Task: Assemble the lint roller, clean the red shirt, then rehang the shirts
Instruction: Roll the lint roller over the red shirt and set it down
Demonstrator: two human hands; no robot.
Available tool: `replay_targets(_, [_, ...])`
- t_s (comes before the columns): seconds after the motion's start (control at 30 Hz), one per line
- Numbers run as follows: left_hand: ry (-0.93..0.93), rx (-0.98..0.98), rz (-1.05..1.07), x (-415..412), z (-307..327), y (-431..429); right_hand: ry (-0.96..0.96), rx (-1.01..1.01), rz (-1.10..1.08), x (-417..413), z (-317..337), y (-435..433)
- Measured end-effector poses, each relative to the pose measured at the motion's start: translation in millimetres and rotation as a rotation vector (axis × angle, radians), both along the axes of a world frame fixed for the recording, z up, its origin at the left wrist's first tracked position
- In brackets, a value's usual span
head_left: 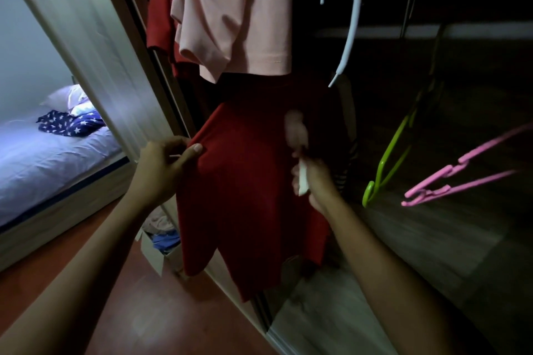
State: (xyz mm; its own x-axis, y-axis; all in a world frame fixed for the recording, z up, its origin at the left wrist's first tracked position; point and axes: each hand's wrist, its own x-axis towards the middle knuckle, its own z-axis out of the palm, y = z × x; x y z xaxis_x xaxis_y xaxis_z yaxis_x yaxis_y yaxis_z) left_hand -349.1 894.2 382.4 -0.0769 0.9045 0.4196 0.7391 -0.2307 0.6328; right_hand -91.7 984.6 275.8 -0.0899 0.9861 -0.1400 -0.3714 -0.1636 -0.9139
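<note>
Left hand [165,158] has its fingers pinched shut on the left edge of the red shirt [248,196], pulling it taut where it hangs at the wardrobe opening. Right hand [313,181] is wrapped around the lint roller [297,135] handle, roller running upright with its blurry head against the cloth just above the fingers, so I'd guess strokes go up-down along the shirt.

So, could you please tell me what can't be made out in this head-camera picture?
- Lint roller head: motion-blurred, so its sheet surface is unreadable.
- Red shirt top: hidden behind the pink shirt.
- What the shirts hang from: cut off by the top edge.
- Wardrobe interior behind the green hanger: too dark.
- Box contents: partly hidden by the red shirt.
</note>
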Motion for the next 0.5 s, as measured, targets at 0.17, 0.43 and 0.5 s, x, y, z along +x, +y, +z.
replay_targets(0.17, [0.032, 0.002, -0.013, 3, -4, -1, -0.315, 0.142, 0.667, -16, 5, -60])
replay_targets(0.43, [0.053, 0.016, -0.024, 1, 2, -11, -0.159, 0.043, 0.368, 30, 29, -1])
replay_targets(0.5, [0.026, 0.012, -0.017, 3, 3, -12, -0.010, 0.018, 0.247, 42, 38, 13])
